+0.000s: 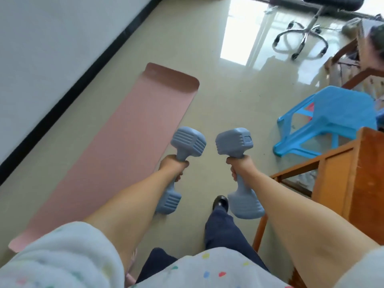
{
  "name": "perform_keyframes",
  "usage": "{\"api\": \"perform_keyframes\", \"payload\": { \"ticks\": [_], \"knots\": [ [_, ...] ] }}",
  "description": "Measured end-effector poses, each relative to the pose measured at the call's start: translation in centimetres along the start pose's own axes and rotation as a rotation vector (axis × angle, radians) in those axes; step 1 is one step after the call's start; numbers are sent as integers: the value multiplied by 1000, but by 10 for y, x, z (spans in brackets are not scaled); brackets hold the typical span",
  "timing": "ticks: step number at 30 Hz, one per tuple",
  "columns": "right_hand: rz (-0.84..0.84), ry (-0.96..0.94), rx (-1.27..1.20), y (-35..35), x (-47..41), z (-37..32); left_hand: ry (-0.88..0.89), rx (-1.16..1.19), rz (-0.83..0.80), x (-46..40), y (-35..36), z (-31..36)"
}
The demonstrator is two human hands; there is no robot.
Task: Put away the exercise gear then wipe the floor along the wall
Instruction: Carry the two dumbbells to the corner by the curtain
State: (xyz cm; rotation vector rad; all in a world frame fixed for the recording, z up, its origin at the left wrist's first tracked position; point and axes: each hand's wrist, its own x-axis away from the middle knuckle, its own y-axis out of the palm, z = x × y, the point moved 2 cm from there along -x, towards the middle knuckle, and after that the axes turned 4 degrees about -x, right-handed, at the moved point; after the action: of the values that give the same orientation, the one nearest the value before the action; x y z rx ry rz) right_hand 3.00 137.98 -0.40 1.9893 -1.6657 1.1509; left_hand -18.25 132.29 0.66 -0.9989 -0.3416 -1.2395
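Left hand (174,165) is wrapped tight round the handle of the left dumbbell (188,141), one head poking out at 1 o'clock from the fist, the other at 6. Right hand (239,166) has the same full grip on the right dumbbell (233,142), heads at 12 and 5. Both are matte grey-blue, blocky, with ribbed ends. Pink mat (116,146) lies flat on the floor at 9 o'clock, beside the wall (52,48).
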Motion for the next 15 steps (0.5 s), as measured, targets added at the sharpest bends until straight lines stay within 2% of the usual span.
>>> {"api": "perform_keyframes", "payload": {
  "ticks": [7,15],
  "knots": [
    [35,33,-12,-109,-74,-63,-5,-14,-9,-48,59,123],
    [86,72,-200,-168,-146,-142,-5,6,-36,-129,87,236]
  ]
}}
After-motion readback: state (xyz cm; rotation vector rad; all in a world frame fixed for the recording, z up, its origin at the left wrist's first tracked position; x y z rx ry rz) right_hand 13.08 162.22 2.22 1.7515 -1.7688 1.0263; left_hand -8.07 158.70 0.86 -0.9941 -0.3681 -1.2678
